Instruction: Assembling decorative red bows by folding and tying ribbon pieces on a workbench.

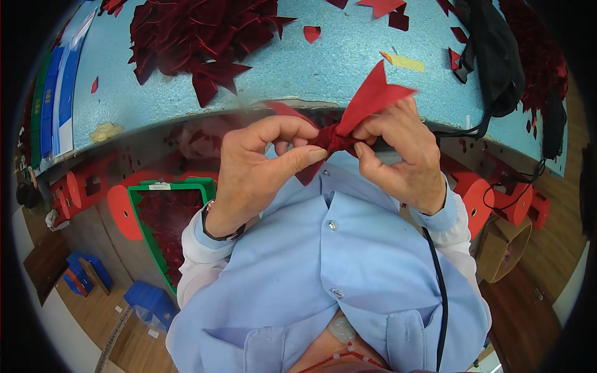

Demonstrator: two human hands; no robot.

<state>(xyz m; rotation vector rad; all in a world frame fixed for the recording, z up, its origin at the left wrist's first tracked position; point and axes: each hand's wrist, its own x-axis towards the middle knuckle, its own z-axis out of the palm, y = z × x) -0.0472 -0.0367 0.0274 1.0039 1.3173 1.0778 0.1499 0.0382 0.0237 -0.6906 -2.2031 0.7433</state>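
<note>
A dark red velvet ribbon bow (336, 140) is held up in front of my chest, just off the near edge of the table. Thumb and fingers of my left hand (261, 158) pinch its left side by the knot. At the other side my right hand (401, 149) grips it close to the knot, thumb below and fingers above. One wide, notched tail, brighter red, points up and to the right. Another tail end hangs below the knot, and a loop or tail sticks out at the upper left. My fingers partly hide the loops.
On the pale blue table (323, 68) lies a heap of dark red ribbon bows (199, 37), with scattered scraps. A black bag (494, 59) with a cord is at the right. Below left stands a green crate (149, 230) of red pieces, among red stools (124, 211); a cardboard box (504, 245) is at the right.
</note>
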